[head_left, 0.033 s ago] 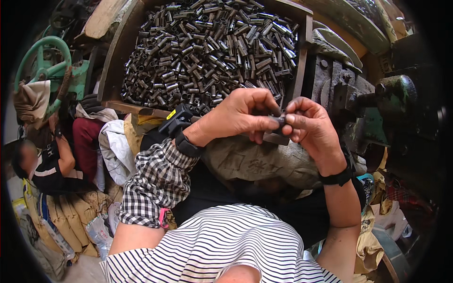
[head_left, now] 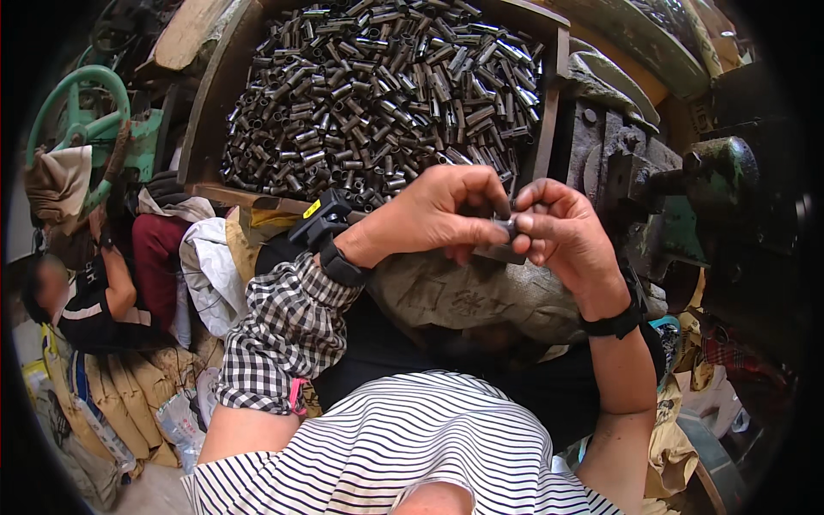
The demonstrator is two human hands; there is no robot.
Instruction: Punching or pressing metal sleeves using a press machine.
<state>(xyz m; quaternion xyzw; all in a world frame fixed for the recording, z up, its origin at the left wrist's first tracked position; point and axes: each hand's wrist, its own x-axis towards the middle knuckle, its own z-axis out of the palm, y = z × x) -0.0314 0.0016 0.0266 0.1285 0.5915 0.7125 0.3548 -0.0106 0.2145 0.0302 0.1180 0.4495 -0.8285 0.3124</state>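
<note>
A small dark metal piece point(head_left: 508, 227), mostly covered by fingertips, is pinched between my hands. It looks like one of the short metal tubes point(head_left: 378, 112) heaped in the tray beyond, though its exact shape is hidden. My left hand point(head_left: 438, 210) comes from the left, thumb and fingers closed at one end of the piece. From the right, my right hand point(head_left: 562, 230) grips the other end with curled fingers. Just below the fingertips shows a flat dark metal block point(head_left: 500, 253), near the grey-brown cloth point(head_left: 463, 292) over my lap.
A wooden tray point(head_left: 549, 103) holds the heap of tubes. Heavy dark machinery point(head_left: 721, 180) stands close on the right. At the left are a green handwheel point(head_left: 124, 103) and another person point(head_left: 99, 296). Brown sacks point(head_left: 129, 399) lie at the lower left.
My fingers have shifted slightly around the metal piece, which now catches more light. The left fingertips sit a little lower; both arms stay nearly where they were.
</note>
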